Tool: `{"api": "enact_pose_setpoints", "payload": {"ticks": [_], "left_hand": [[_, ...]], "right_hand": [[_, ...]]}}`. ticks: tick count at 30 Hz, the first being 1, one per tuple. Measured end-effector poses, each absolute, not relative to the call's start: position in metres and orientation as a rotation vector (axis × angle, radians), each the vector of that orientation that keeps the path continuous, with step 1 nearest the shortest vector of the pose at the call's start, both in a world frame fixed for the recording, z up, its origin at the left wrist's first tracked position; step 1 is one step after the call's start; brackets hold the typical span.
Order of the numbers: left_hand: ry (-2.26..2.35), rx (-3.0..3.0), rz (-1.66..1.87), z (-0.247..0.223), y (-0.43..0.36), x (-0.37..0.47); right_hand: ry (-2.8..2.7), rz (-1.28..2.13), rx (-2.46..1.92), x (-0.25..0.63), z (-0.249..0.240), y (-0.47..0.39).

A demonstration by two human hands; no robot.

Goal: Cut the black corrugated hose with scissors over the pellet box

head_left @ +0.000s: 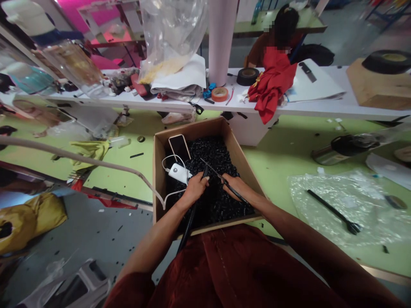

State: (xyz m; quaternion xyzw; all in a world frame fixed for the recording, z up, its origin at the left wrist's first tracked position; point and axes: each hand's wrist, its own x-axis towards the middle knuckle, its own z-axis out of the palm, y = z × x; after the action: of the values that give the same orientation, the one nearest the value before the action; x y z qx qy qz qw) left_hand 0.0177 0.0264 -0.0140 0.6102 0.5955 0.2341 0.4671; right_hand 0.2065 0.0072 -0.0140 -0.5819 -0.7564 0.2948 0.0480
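A cardboard box (pixel 245 171) stands at the table's near edge, filled with many small black pieces (pixel 213 152). Over it, my left hand (pixel 195 188) grips a black corrugated tube (pixel 190 222), whose length trails down across the box's near wall. My right hand (pixel 236 186) is closed around scissors (pixel 213 168); their blades point up and left, close to the tube's upper end. Whether the blades touch the tube I cannot tell. Beside my left hand lie a white power bank (pixel 180 172) with a white cable and a phone (pixel 180 147), both inside the box.
A pale hose (pixel 128 168) reaches the box's left wall. On the right are a plastic sheet (pixel 308 182) bearing a black tube (pixel 327 207) and a steel flask (pixel 330 153). Tape rolls (pixel 220 94) and red cloth (pixel 271 83) sit on the shelf. A person (pixel 276 38) is behind it.
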Motion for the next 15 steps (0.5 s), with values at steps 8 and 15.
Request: {"api": "enact_pose_setpoints", "payload": {"ticks": [8, 15], "left_hand": [[1.456, 1.685, 0.535, -0.0066, 0.0224, 0.0183], [1.427, 1.690, 0.537, -0.0063, 0.0228, 0.0187]], "right_hand": [[-2.281, 0.905, -1.819, 0.2031, -0.0163, 0.0089], [-2.288, 0.884, -1.827, 0.2044, -0.0113, 0.0082]]}}
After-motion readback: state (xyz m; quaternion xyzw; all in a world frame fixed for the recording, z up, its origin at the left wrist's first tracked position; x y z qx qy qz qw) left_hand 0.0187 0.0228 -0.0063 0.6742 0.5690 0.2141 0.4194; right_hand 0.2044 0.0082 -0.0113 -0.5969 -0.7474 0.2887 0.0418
